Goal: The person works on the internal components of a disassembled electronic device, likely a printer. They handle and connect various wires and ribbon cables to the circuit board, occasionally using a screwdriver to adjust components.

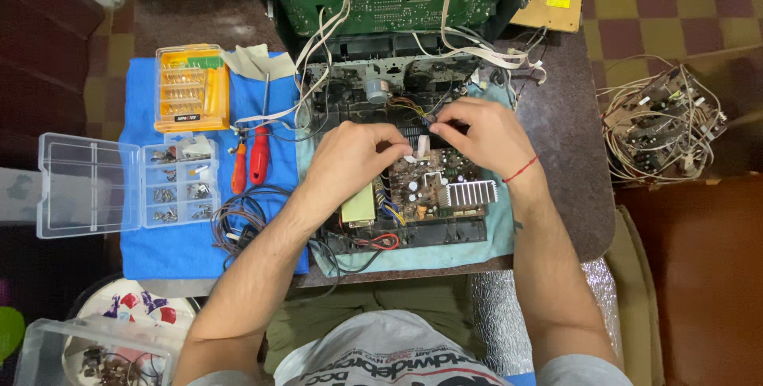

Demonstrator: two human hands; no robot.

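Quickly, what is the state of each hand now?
Left hand: fingers curled on the circuit board; grip cannot be told.
Right hand: pinching something small; cannot tell what.

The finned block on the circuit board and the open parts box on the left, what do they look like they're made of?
The finned block looks like bare metal, probably aluminium: pale silver with parallel ribs, as on a heat sink. The parts box looks like clear hard plastic: the blue cloth shows through its compartments and open lid.
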